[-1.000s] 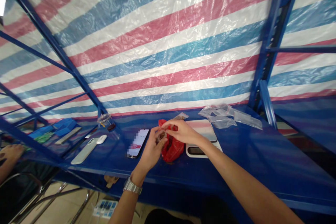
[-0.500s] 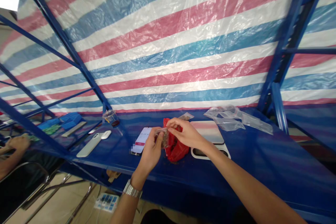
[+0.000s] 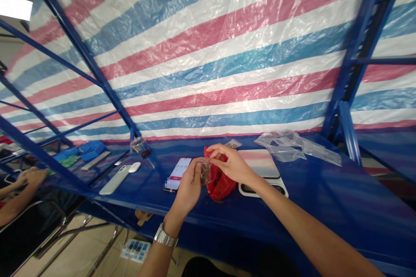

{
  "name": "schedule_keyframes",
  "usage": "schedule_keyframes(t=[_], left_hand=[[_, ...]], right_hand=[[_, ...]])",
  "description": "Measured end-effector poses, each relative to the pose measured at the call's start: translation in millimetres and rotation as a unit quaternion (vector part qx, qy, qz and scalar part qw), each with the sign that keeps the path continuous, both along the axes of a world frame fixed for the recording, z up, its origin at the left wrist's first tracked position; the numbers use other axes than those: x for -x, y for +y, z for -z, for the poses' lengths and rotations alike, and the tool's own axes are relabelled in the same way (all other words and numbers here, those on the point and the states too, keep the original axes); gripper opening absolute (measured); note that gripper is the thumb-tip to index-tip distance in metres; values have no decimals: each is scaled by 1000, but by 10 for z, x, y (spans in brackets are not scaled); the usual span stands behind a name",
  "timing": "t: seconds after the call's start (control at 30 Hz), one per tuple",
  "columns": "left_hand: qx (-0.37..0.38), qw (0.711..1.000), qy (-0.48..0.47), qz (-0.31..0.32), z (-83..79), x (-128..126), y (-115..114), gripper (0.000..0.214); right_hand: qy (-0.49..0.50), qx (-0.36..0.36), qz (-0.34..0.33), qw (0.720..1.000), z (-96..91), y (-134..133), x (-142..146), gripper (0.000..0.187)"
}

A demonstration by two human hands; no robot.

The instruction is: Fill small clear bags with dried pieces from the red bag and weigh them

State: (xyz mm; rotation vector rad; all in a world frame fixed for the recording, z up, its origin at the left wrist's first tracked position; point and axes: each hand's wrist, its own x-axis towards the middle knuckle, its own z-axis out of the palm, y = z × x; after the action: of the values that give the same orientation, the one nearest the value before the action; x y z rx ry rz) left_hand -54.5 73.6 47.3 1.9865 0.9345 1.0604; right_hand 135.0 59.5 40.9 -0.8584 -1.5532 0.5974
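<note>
Held just above the front half of the blue tabletop (image 3: pixel 312 207), between the two hands, is a small clear plastic bag (image 3: pixel 205 173) with brown bits inside. It looks light and limp, its film probably slick, and the loose contents should slump if it tips. The upper edge seems the best place to hold, with finger and thumb flat on the film so that the sides are not squeezed. Tearing seems a bigger worry than weight.

The left hand (image 3: pixel 190 184) pinches the bag between thumb and curled fingers. The right hand (image 3: pixel 230 165) is half closed, thumb near forefinger, its tips right at the bag's upper edge; they are too small and blurred to tell whether they grip it or only touch it.

Below the right hand, a soft red plastic bag (image 3: pixel 223 187) sits gaping and crumpled, with something dark inside. Just to its right is a white digital scale (image 3: pixel 261 165) with a flat platform, its display partly hidden by the right forearm. A lit smartphone (image 3: pixel 180 170) lies beside the left hand.

Farther back are another small filled bag (image 3: pixel 233 143), a heap of clear plastic bags (image 3: pixel 286 149) and, left, a clear plastic cup (image 3: pixel 142 148) with dark liquid, all before the striped tarpaulin (image 3: pixel 221 78).
</note>
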Motion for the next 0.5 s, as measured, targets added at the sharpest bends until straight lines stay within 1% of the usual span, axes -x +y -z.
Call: schedule_keyframes(t=[0.17, 0.23, 0.3, 0.4, 0.5], left_hand=[[13, 1000, 14, 13, -31, -21, -40, 37], [17, 1000, 10, -1, -36, -37, -38, 35], [17, 999, -6, -28, -34, -58, -19, 32], [32, 997, -38, -58, -24, -90, 20, 31], [53, 996, -52, -46, -16, -121, 43, 33]], right_hand=[[-21, 3, 7, 1000, 39, -14, 32, 23], [-19, 12, 9, 1000, 54, -19, 55, 20], [-13, 14, 9, 1000, 57, -25, 71, 18], [2, 17, 3, 1000, 46, -28, 71, 24], [16, 22, -4, 1000, 31, -22, 51, 30]])
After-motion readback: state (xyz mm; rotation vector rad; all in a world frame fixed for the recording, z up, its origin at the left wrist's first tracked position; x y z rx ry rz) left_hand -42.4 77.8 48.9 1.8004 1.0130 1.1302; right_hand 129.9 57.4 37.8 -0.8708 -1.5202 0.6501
